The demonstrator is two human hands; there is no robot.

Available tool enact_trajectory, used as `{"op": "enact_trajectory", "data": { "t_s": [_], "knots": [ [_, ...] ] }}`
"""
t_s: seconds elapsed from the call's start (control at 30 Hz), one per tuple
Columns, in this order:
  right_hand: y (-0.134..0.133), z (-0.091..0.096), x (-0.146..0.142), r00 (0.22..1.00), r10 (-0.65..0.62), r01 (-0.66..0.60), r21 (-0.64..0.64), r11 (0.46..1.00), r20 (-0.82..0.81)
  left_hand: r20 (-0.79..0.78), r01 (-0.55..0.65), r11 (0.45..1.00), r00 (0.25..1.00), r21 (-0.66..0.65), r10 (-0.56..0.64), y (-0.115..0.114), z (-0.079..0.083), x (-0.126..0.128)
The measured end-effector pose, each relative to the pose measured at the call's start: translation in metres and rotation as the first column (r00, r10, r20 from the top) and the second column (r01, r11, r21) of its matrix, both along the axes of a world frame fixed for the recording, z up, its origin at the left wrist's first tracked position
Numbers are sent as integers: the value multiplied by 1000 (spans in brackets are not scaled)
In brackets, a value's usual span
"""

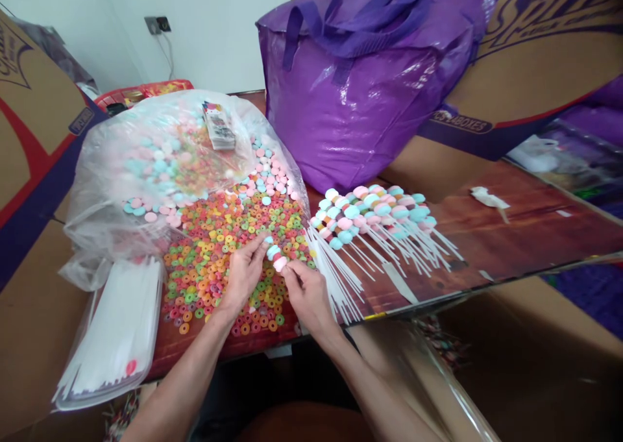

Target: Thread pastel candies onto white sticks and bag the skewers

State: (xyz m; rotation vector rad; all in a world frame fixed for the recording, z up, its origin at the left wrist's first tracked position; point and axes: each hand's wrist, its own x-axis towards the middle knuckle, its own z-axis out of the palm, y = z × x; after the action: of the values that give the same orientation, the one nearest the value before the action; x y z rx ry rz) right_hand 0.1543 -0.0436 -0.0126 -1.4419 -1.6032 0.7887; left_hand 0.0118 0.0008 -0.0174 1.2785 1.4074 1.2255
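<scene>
A short row of sweets (275, 255), with pale blue at the upper end and pink at the lower, is held between the two hands just above the surface (481, 244). Its blue end is pinched by the thumb and fingertips of the left hand (246, 270), its pink end by those of the right hand (307, 293). Whether a stick runs through it cannot be told. Beneath and around the left hand, small multicoloured rings (209, 260) are spread loose. At 12 o'clock, beyond the rings, pink, blue and white discs (277, 172) are scattered. A clear plastic bag (100, 163) is slumped at 10 o'clock, with a small packet (219, 128) laid on it at 11 o'clock. At 8 o'clock, white sticks (117, 319) are held in a clear container (104, 396). At 2 o'clock, sweet-topped sticks (377, 208) are heaped, their white ends pointed towards 4 o'clock. A purple bag (335, 117) is stood at 1 o'clock, and printed cardboard is seen at 10 (39, 130) and 2 o'clock. Between 2 and 3 o'clock, a crumpled white scrap (489, 197) is left lying.
</scene>
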Motion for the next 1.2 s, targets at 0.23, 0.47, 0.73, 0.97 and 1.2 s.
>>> {"op": "enact_trajectory", "data": {
  "t_s": [0.23,0.47,0.73,0.97,1.2],
  "knots": [
    [5,0,-6,999,-17,17,4,1000,-30,-29,22,1000,999,-12,-23,-3,-6,1],
    [4,9,3,999,21,-21,17,1000,45,8,95,995,995,-13,-95,-5,7,-2],
    [21,57,124,839,-441,351,302,886,318,-59,-5,998,998,68,9,0,14,-13],
    [74,63,192,520,-556,526,270,806,648,-99,-131,983,985,125,144,6,0,-19],
    [49,59,167,446,-708,486,516,705,548,-256,-117,976,953,185,163,9,-6,-25]
  ]
}}
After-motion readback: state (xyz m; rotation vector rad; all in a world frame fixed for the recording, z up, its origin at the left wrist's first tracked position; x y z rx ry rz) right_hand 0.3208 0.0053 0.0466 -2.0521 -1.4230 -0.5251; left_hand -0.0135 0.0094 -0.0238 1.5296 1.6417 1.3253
